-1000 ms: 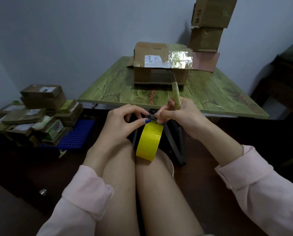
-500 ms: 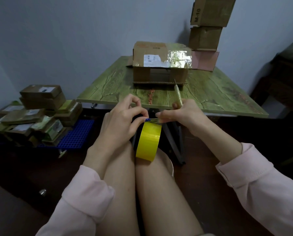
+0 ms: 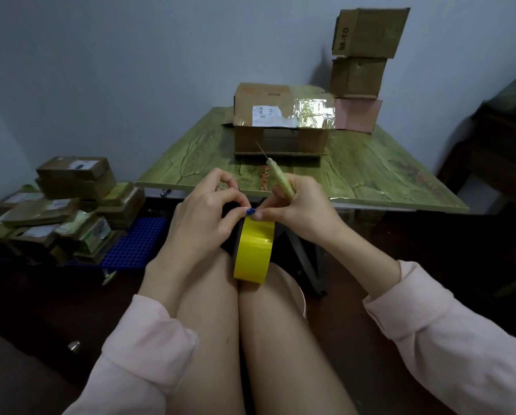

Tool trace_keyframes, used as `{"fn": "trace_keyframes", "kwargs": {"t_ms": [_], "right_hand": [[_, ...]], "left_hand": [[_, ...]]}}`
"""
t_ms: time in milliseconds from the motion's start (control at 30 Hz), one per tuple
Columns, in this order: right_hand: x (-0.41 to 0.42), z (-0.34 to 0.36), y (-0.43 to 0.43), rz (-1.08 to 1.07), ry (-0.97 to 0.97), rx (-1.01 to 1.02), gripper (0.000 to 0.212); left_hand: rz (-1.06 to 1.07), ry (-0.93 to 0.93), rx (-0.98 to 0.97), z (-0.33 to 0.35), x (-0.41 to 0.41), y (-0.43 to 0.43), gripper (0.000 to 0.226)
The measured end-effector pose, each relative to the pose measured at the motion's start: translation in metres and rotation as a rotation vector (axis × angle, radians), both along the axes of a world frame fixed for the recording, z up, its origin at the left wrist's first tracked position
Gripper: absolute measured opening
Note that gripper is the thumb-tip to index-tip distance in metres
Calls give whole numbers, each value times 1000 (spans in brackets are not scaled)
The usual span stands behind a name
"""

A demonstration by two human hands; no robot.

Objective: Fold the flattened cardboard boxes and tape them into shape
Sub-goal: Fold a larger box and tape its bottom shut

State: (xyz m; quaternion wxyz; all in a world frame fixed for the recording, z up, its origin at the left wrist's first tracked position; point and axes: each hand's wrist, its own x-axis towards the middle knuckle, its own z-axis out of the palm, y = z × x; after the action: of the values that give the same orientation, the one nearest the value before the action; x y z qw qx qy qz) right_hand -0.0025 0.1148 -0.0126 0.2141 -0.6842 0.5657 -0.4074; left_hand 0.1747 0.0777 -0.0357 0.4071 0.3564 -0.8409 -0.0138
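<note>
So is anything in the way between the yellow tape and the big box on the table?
Nothing visible. The tape roll stands between the knees; only tabletop lies from the near edge to the box.

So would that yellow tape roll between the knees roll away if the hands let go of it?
Probably. The yellow tape roll stands on its round edge, wedged between the thighs, so once freed it would likely roll or tip flat. Its glossy face looks slippery to grip. It holds a clean round shape, so it is probably stiff rather than floppy.
</note>
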Motion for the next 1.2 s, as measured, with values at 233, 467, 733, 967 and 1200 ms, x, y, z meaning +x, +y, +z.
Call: {"fn": "trace_keyframes", "kwargs": {"t_ms": [233,467,733,967,1200], "right_hand": [[2,7,-7,-7,-48,-47,45],[-40,56,-21,-161,-332,-139,28],[-158,52,-55,-633,27,115,39],[-207,23,-81,-691,459,238,43],[-209,6,-88,-709,471,376,50]], "left_hand": [[-18,225,801,-12,-8,20,44],[66,360,473,32,-4,2,25],[378,-21,133,31,5,-87,28],[475,-148,85,15,-5,-127,27],[382,-25,-139,15,-38,-91,19]]}}
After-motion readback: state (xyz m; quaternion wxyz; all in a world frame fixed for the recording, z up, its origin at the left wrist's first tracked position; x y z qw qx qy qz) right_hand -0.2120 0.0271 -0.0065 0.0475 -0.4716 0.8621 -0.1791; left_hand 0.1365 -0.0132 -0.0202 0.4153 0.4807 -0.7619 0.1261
